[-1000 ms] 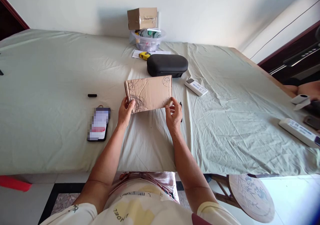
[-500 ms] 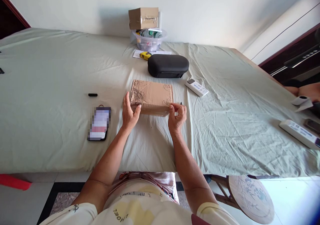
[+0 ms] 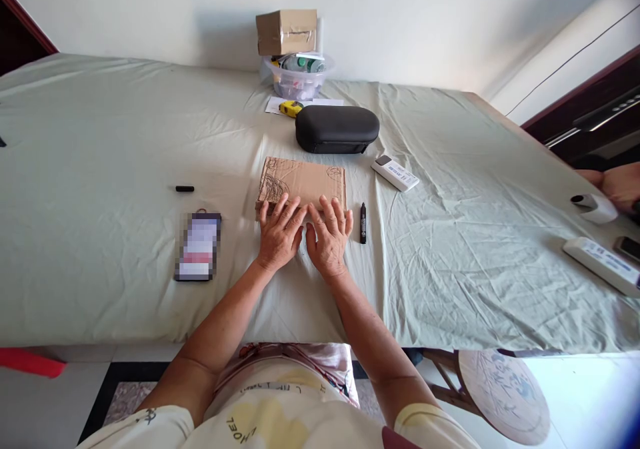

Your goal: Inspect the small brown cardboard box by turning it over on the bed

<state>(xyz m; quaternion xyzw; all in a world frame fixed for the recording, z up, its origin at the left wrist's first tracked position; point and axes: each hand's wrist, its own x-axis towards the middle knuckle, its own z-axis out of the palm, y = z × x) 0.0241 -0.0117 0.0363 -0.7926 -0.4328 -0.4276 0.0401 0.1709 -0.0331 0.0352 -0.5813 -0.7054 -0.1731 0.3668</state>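
Note:
A flat piece of brown cardboard [image 3: 304, 179] with dark scribbles lies on the pale green cloth in front of me. My left hand [image 3: 279, 234] rests with its fingers stretched flat over the cardboard's near edge. My right hand [image 3: 328, 233] lies beside it, fingers also spread flat on that edge. Neither hand grips anything. A black marker [image 3: 363, 223] lies just right of my right hand.
A phone [image 3: 198, 246] and a small black cap [image 3: 185, 188] lie to the left. Behind the cardboard sit a black case [image 3: 336, 129], a white remote [image 3: 395, 173], a yellow tape measure [image 3: 290, 108] and a plastic tub [image 3: 296, 82] under a box [image 3: 286, 32]. Another person's hand [image 3: 619, 186] is at the far right.
The cardboard was held up on edge in both hands, then tipped down flat onto the cloth. Both hands let go and now press flat on its near edge.

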